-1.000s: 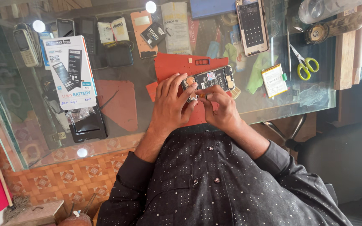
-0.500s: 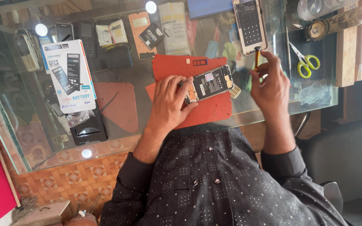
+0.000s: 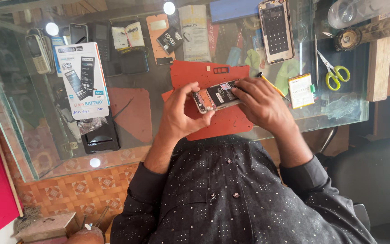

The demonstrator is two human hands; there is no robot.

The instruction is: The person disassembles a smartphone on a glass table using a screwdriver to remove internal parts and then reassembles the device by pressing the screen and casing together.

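Note:
My left hand (image 3: 180, 114) grips the left end of a small opened phone (image 3: 214, 96), whose back is off and whose battery and board show. The phone lies over a red work mat (image 3: 204, 74) on a glass counter (image 3: 339, 118). My right hand (image 3: 260, 105) rests on the phone's right end. In its fingers is a thin yellow-handled screwdriver (image 3: 269, 83), whose handle sticks out past the knuckles. The tool's tip is hidden under my fingers.
A white battery box (image 3: 82, 80) lies at the left with a black pouch (image 3: 100, 138) below it. A backless phone (image 3: 276, 29), a flat white battery (image 3: 301, 90), green-handled scissors (image 3: 335, 72) and a wooden block (image 3: 378, 58) sit to the right. Old handsets (image 3: 39, 52) are under the glass.
My right hand was out at the right by the backless phone, taking up the screwdriver. It has come back onto the opened phone with the tool. My left hand kept its hold.

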